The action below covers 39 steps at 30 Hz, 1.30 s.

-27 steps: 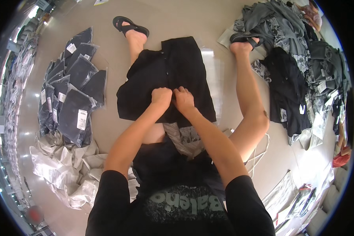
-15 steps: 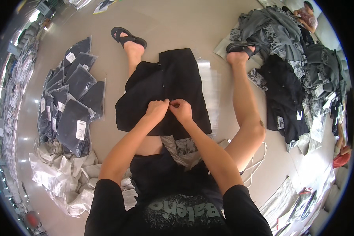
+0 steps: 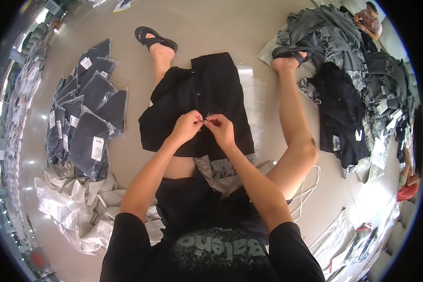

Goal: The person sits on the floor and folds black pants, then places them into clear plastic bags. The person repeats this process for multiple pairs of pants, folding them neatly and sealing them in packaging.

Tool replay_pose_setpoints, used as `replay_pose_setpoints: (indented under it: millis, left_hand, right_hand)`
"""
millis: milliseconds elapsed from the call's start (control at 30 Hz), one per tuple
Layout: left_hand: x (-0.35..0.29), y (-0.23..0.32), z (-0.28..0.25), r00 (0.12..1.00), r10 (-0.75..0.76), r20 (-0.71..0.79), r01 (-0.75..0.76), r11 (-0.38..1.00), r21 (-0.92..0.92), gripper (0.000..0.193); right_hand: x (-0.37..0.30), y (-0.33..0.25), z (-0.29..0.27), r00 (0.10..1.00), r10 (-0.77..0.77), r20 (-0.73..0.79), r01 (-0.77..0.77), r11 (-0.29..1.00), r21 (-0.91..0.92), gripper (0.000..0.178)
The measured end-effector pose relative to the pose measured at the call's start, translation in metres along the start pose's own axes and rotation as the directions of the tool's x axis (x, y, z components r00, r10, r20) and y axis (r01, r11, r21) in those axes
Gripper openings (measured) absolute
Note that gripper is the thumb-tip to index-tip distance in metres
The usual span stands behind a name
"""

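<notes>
A black buttoned garment [image 3: 167,115] lies spread out between my legs, with a row of buttons [image 3: 196,83] down its middle. My left hand [image 3: 188,126] pinches the front edge of this garment with thumb and forefinger. Close on the other side, my right hand [image 3: 220,129] pinches at the same spot, its fingertips nearly meeting the left ones. Whatever small part lies between the fingertips is too small to make out. A grey patterned cloth [image 3: 230,167] shows below the garment's near edge.
Several dark folded garments in clear bags [image 3: 87,143] lie on the left, above crumpled whitish plastic [image 3: 82,207]. At the right rises a heap of grey and patterned clothing [image 3: 324,33], with another black garment [image 3: 340,108] nearer. A person [image 3: 369,22] sits at the far right.
My fingers have lifted a little off the garment and shifted slightly at its front edge. More of the patterned cloth now shows at the near edge.
</notes>
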<state>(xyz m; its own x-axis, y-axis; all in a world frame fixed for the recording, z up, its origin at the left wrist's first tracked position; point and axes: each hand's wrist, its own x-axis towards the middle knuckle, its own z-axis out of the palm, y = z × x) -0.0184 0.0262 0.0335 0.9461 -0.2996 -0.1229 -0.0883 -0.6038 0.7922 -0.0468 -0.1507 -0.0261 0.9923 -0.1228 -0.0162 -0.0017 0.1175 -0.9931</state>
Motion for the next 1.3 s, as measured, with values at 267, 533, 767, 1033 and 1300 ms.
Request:
replay_pose_setpoints:
  millis: [267,533,767,1033,1300]
  left_hand:
    - [-0.004,-0.013,0.007,0.997,0.006,-0.078,-0.004,0.999,0.033,0.012]
    - [-0.002,-0.014,0.016,0.992,0.063,-0.106,-0.057,0.997,0.056,0.01]
    - [-0.007,-0.013,0.009,0.978,0.181,-0.104,-0.171,0.981,0.096,0.012]
    - [-0.002,0.004,0.006,0.992,0.042,-0.121,-0.04,0.999,0.016,0.022]
    - [-0.009,0.004,0.015,0.972,0.144,-0.185,-0.108,0.975,0.195,0.024]
  right_hand:
    - [-0.01,-0.017,0.006,0.999,-0.054,0.001,0.053,0.989,-0.138,0.014]
    - [-0.015,-0.018,0.001,0.978,-0.21,0.02,0.208,0.946,-0.25,0.012]
    - [-0.016,-0.015,-0.002,0.989,-0.122,0.085,0.128,0.99,-0.067,0.011]
    - [-0.01,-0.006,-0.001,0.986,0.062,0.151,-0.077,0.993,0.09,0.013]
    - [-0.007,0.006,0.002,0.975,0.121,0.188,-0.159,0.965,0.206,0.015]
